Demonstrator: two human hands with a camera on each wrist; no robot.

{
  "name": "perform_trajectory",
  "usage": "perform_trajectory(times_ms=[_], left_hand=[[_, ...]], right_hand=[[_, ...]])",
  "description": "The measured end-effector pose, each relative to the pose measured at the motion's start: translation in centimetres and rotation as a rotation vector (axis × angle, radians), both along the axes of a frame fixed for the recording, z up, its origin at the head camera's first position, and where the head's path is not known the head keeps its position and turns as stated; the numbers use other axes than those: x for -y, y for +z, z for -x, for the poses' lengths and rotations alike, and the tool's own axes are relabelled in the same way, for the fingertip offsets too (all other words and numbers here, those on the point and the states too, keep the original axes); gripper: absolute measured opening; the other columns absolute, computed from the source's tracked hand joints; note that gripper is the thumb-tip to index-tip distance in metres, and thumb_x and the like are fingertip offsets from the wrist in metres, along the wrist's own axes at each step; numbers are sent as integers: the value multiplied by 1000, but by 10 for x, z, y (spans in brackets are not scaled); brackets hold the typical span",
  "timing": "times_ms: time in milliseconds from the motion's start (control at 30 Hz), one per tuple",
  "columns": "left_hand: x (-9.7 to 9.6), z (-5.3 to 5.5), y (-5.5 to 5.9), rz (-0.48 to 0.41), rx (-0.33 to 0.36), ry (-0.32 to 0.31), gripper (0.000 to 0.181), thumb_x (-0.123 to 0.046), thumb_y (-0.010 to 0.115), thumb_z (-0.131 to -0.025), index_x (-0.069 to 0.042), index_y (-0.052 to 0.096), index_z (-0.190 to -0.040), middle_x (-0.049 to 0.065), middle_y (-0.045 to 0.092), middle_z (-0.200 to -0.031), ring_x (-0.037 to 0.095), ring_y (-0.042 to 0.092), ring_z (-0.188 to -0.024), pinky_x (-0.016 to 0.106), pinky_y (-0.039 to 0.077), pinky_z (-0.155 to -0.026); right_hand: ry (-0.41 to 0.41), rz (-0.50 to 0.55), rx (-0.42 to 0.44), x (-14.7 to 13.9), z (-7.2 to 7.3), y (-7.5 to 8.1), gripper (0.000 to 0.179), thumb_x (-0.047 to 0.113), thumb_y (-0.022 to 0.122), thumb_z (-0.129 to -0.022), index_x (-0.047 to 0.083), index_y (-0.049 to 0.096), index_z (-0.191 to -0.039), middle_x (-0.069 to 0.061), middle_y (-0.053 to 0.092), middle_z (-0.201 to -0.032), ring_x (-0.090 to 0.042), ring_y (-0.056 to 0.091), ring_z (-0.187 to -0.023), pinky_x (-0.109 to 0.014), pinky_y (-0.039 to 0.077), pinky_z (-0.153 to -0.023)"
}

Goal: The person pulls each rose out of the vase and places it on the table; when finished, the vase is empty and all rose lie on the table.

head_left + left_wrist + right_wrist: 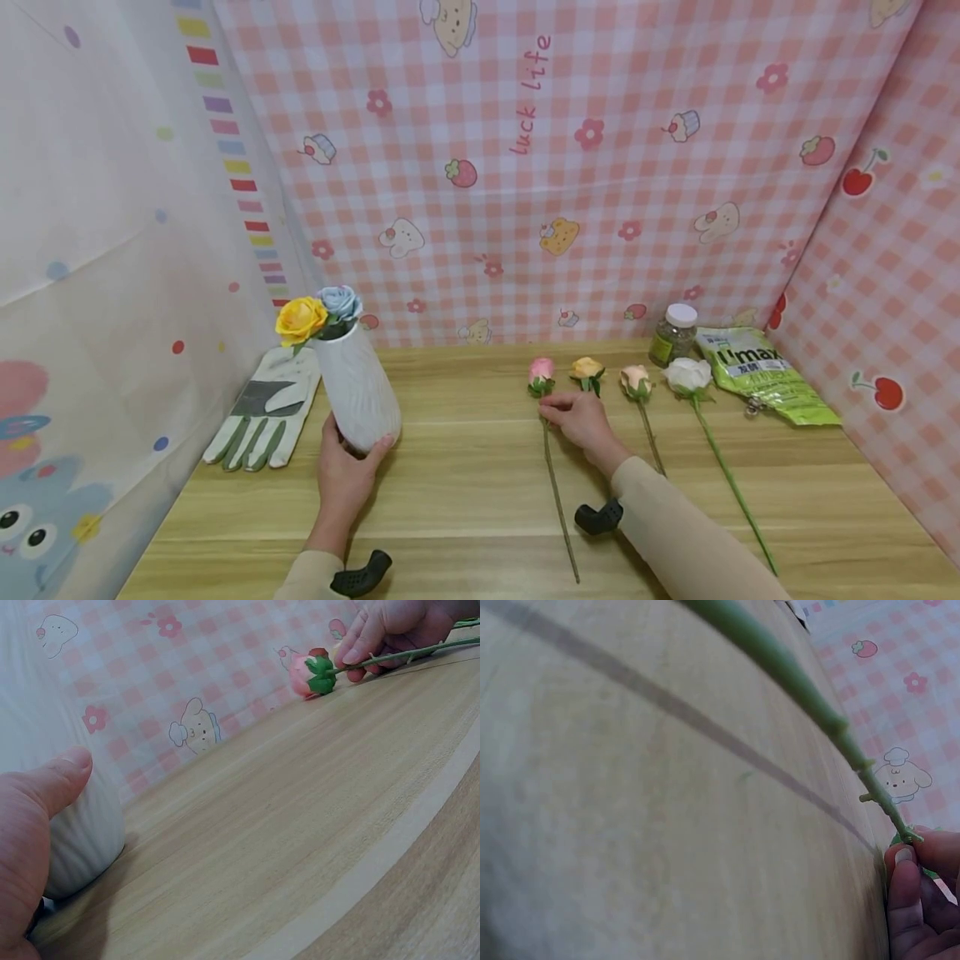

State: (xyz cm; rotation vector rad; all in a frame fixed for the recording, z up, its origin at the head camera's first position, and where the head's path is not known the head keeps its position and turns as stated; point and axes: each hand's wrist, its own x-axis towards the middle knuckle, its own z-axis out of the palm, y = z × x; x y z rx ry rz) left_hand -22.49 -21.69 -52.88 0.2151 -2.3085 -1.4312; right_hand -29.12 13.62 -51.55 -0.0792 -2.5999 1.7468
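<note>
Low on a white ribbed vase (358, 392), tilted toward the left, my left hand (347, 475) grips near the base, thumb lying along its side. A yellow rose (302, 320) and a light blue rose (340, 302) stick out of the vase mouth. With thumb and fingertips, my right hand (587, 423) pinches the stem of a pink rose (541, 375) just under the bloom. In the right wrist view the green thorny stem (795, 679) runs away from the fingers, its shadow falling on the wood. The left wrist view shows the pink bloom (310, 675) beyond the fingertips.
Right of the pink rose lie a yellow-orange rose (587, 368), a peach rose (636, 381) and a white rose (688, 376). Behind them are a white-lidded jar (673, 337) and a green pouch (765, 375). Work gloves (264, 408) lie left of the vase, near the cloth wall.
</note>
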Motion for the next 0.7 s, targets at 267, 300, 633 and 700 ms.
perform_trajectory(times_ms=[267,300,633,700], left_hand=[[0,0,0,-7,18,-2,100,-39,81,-77,-10,21,-152,17,39,-145,34,42,-129,49,35,-102],[0,0,0,-7,19,-1,100,-39,81,-77,-10,21,-152,17,39,-145,34,42,-129,49,35,-102],[0,0,1,-4,9,4,99,-37,82,-76,-10,23,-151,17,39,-145,34,42,-129,49,36,-102],[0,0,1,-6,7,4,99,-37,82,-76,-10,23,-151,17,39,-145,34,42,-129,48,36,-102]], right_hand=[[-4,4,8,1,-2,2,12,9,73,-86,3,76,-96,-6,72,-90,-13,62,-67,-27,50,-60],[-7,0,7,1,-2,2,12,9,73,-86,4,76,-96,-6,72,-90,-13,62,-67,-27,50,-59],[-23,5,-2,0,-7,5,15,11,72,-87,4,76,-99,-5,71,-88,-13,61,-68,-27,49,-59],[-34,6,-5,-1,-7,6,17,13,72,-87,5,75,-102,-5,71,-88,-14,62,-69,-26,48,-58]])
